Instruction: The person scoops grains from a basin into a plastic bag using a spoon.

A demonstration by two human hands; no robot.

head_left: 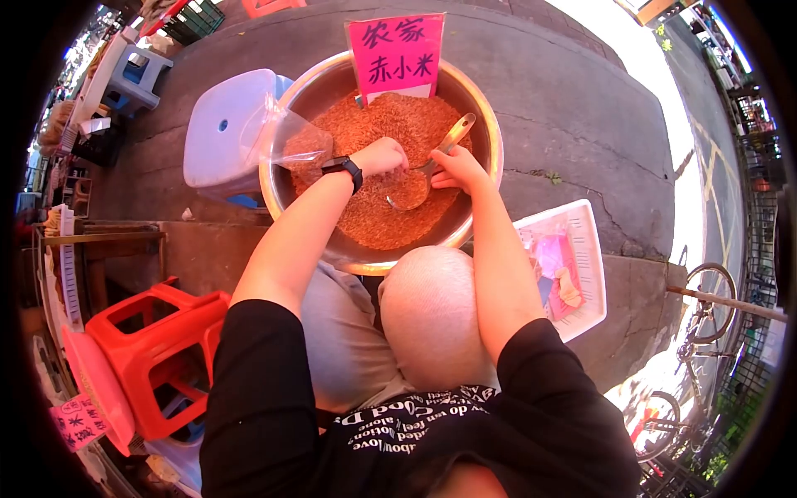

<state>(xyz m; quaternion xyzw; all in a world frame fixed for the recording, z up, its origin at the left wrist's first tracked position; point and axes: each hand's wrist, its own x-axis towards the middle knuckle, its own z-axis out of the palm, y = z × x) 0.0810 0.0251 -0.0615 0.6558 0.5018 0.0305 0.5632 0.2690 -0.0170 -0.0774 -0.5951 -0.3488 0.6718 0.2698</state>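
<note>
A wide metal basin (493,149) holds reddish grain (378,217), with a pink sign (397,51) standing at its far rim. Over the grain, my left hand (381,156), below a black wristwatch, has its fingers curled; whether they hold anything is hidden. My right hand (458,168) is closed on a metal scoop (410,191), whose bowl lies low over the grain, just below my left hand. A clear plastic bag (297,143) with some grain in it rests at the basin's left side, beside my left wrist.
A pale blue stool (222,124) touches the basin's left side. Red stools (158,349) stand at the lower left. To the right of my knees is a white basket (591,274) with pink items. A bicycle (693,349) is at the far right.
</note>
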